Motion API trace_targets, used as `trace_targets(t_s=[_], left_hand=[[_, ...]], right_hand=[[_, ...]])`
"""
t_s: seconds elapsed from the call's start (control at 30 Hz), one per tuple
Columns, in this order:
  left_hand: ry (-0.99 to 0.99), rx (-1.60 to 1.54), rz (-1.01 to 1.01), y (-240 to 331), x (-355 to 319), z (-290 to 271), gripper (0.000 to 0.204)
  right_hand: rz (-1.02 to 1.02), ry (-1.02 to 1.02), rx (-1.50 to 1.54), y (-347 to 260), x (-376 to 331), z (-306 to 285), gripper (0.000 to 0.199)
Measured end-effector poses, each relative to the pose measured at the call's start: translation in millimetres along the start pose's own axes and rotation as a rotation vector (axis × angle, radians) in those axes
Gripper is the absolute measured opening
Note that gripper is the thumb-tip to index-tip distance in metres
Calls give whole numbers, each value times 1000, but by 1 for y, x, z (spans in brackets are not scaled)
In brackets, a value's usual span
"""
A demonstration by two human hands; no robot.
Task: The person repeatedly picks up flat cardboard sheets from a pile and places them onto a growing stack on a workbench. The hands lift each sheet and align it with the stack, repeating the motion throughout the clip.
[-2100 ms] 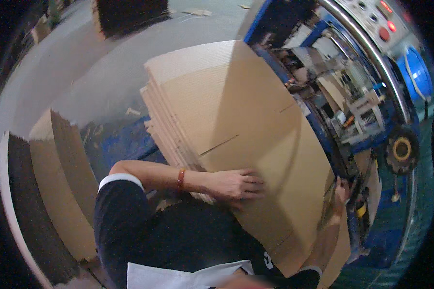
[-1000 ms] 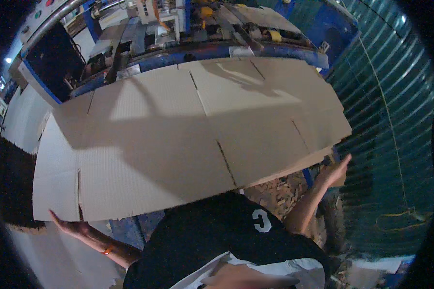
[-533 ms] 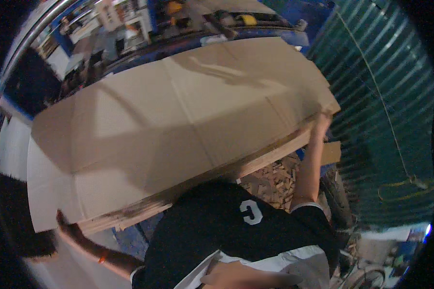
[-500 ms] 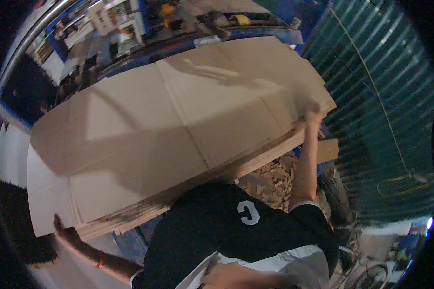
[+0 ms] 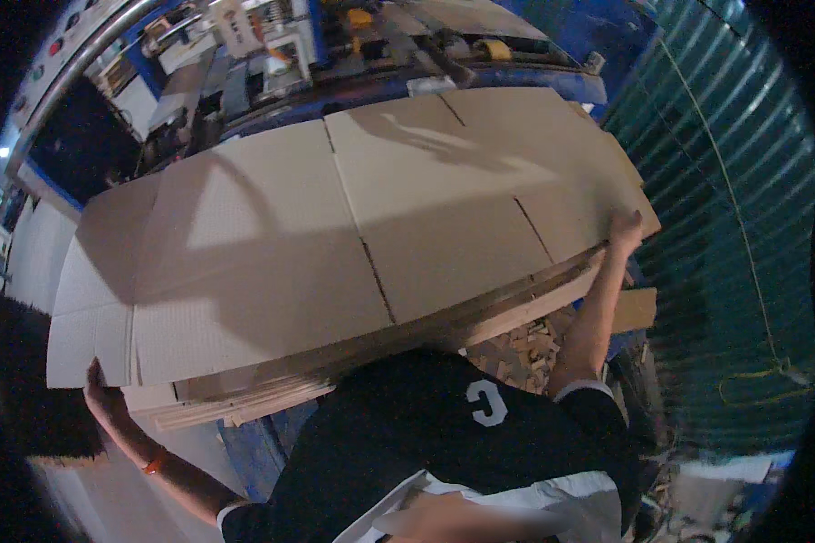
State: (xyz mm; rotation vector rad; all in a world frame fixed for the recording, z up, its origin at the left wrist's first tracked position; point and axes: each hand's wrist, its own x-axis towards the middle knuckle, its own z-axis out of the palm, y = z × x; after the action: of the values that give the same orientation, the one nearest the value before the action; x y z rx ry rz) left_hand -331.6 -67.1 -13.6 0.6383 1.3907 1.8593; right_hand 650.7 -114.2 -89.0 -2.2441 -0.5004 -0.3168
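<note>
A large brown cardboard sheet [image 5: 272,235] with creases and dark slots spreads across the view in front of me. My left hand [image 5: 105,398] grips its near left edge, fingers underneath and out of sight, a thumb showing at the top. At the near right edge my right hand [image 5: 627,233] is closed on the same sheet. Beneath lies a stack of cardboard sheets [image 5: 244,403], its layered edges showing along the near side. On the left the held sheet stands a little apart from the stack. Shadows fall over the sheet's surface.
Beyond the sheet stands a blue machine [image 5: 561,81] with rollers and metal parts. A green corrugated wall [image 5: 715,244] rises on the right. Cardboard scraps [image 5: 516,357] lie below, near my right forearm. A metal rail [image 5: 81,68] curves at the upper left.
The sheet's near left part has moved away from me and off the stack's edge, with my left hand on it. Both hands keep hold. The whole view has shifted slightly.
</note>
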Motion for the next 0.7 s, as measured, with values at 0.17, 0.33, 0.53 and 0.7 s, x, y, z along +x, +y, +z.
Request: trace_targets(t_s=[0.17, 0.33, 0.53, 0.7], left_hand=[[-90, 86, 6, -12, -43, 5, 35], [-61, 212, 66, -14, -67, 26, 34], [25, 251, 27, -22, -73, 18, 29], [15, 750, 190, -22, -94, 26, 29]], right_hand=[[-86, 320, 823, 5, 18, 7, 76], [4, 148, -223, -13, 10, 21, 77], [-160, -47, -408, -12, -3, 19, 73], [15, 15, 623, -10, 14, 28, 64]])
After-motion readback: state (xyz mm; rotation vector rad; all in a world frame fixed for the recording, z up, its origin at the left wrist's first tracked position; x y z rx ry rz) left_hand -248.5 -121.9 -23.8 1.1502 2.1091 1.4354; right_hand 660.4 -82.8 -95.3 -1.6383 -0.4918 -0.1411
